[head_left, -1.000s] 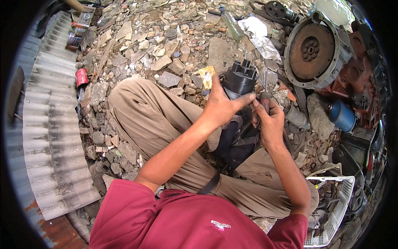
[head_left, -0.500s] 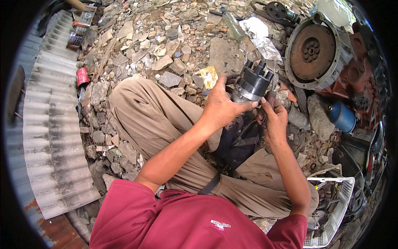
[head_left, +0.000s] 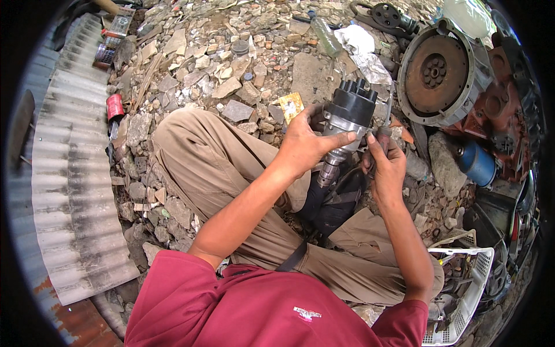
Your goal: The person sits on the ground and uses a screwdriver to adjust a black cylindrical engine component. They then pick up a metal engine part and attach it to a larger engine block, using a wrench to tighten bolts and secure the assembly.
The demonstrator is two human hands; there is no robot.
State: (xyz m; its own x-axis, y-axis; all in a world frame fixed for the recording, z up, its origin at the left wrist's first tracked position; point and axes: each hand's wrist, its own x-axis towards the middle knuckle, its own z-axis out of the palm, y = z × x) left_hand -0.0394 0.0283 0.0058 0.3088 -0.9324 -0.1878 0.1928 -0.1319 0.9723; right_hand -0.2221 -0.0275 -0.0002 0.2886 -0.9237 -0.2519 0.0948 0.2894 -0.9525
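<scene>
An ignition distributor point(head_left: 347, 124), with a black cap full of upright towers, a silver body and a shaft at its lower end, is gripped by my left hand point(head_left: 305, 143). My left thumb presses across the silver body and the fingers go behind it. The distributor leans, cap up and shaft toward my lap. Close at its right side, my right hand point(head_left: 386, 168) is closed around a screwdriver point(head_left: 383, 136) with a worn reddish handle, its metal blade pointing up and away. My right thumb tip is beside the silver body; whether it touches cannot be told.
Crossed legs in tan trousers point(head_left: 231, 168) lie under my hands on rubble ground. A flywheel in its housing point(head_left: 416, 87) and a blue cylinder point(head_left: 477, 164) stand at right. A white basket point(head_left: 484, 272) of parts sits at lower right. Corrugated sheets point(head_left: 81, 173) lie left.
The distributor has tipped so its side and lower shaft now show, with the cap turned upright. My right hand and the screwdriver have shifted slightly right.
</scene>
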